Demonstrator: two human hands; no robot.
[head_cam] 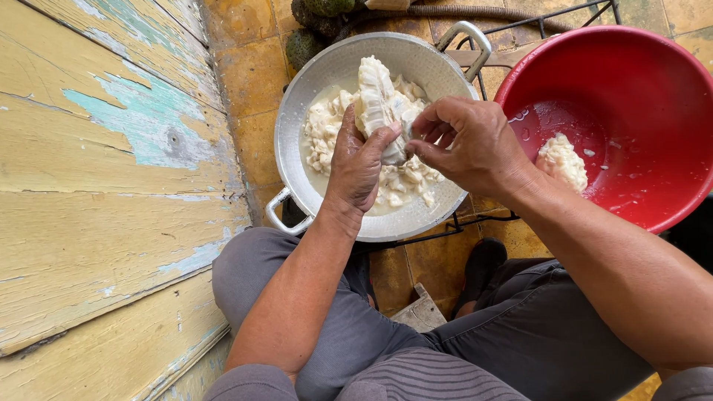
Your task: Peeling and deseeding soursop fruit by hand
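Two bare hands meet over a metal two-handled pan [297, 111] at far centre; the left hand [360, 160] wraps a pale, wet chunk of white fruit flesh [380, 100] from below, fingers curled around it, while the right hand [468, 141] pinches its near edge between thumb and fingertips. Loose pulp pieces [401, 182] lie in milky liquid beneath; a red plastic basin [639, 82] at right holds one more white lump [562, 161]. Judged soft, slippery and easily torn, the flesh is best cradled around its thick middle.
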